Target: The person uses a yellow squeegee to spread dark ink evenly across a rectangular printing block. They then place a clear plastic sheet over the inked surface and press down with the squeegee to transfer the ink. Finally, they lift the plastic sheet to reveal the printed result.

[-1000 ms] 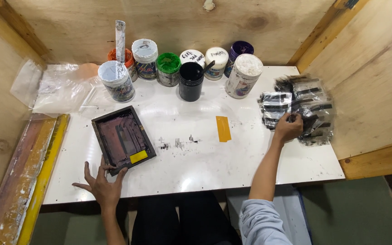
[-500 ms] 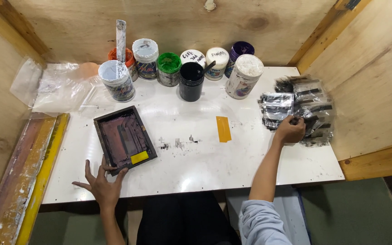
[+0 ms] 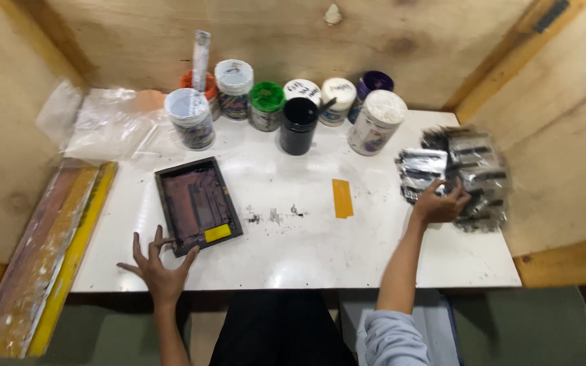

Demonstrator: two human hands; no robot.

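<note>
The small dark printing frame (image 3: 198, 205) lies flat on the left half of the white table (image 3: 306, 257), its mesh stained purple, a yellow strip at its near corner; the left hand (image 3: 161, 268) rests at that near edge, fingers spread wide and gripping nothing, fingertips touching the frame's rim as though to steady it. Well apart, at the table's right end, sits a loose heap of silvery black-printed pouches (image 3: 459, 176), fanned out within easy reach; the right hand (image 3: 440, 203) lies on the heap's near side, fingers curled onto a pouch, though whether it truly pinches one I cannot tell. Between the two hands there is a small yellow card (image 3: 342, 198) beside some ink smudges (image 3: 272, 215). Along the back wall stands a row of ink jars (image 3: 286, 108), kept clear of the working space; one black pot (image 3: 299, 125) stands open, nearer the front; crumpled clear plastic (image 3: 113, 122) is at the back left corner; a long squeegee board (image 3: 49, 251) leans off the left side.
</note>
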